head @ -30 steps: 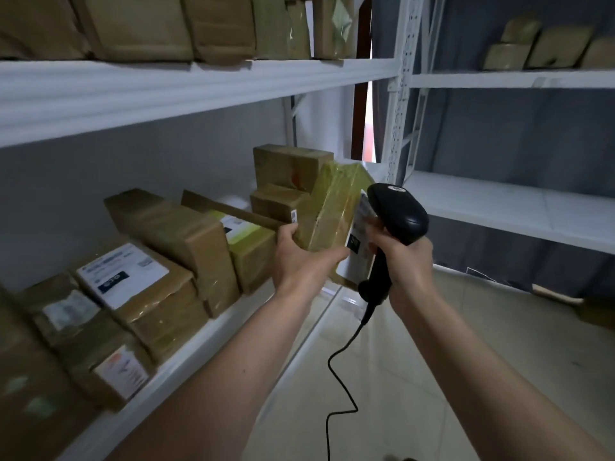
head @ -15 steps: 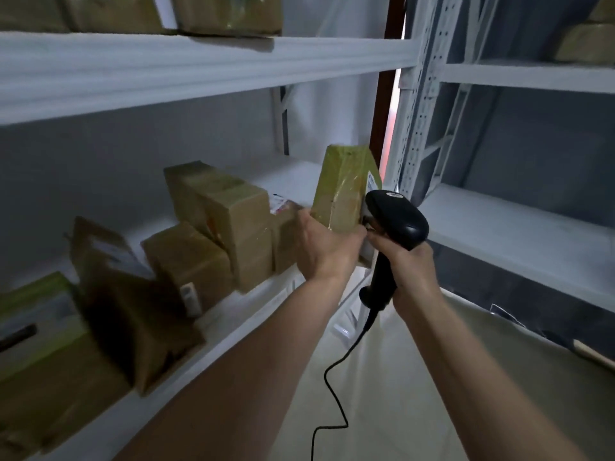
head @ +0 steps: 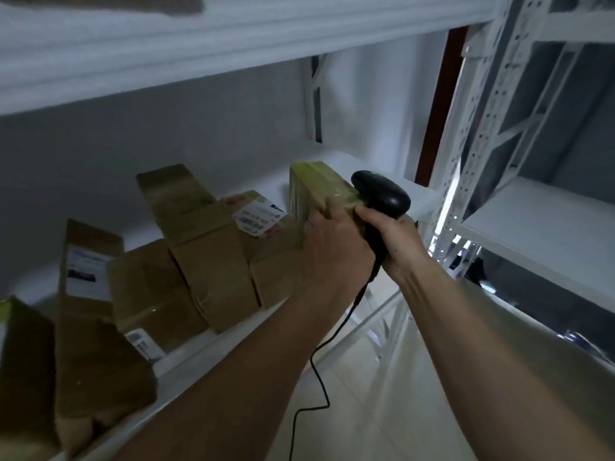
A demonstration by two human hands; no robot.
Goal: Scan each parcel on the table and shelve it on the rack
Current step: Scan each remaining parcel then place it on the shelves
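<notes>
Left hand (head: pixel 327 247): gripping the greenish taped parcel (head: pixel 316 191), thumb curling over its near top edge.
Parcel: standing upright at the shelf (head: pixel 336 161) level, touching the labelled box (head: pixel 266 227) just left of the grip.
Right hand (head: pixel 396 242): wrapping tightly round the handle of the black scanner (head: pixel 382 194).
Scanner: sitting just right of the gripped parcel, head touching its side, cord (head: pixel 316 361) hanging below both wrists.
Left of the grip: brown boxes (head: pixel 199 241) leaning in a row along the shelf.

white label (head: pixel 260 217) on shelved parcel (head: pixel 266 247), print blurred, unreadable
</notes>
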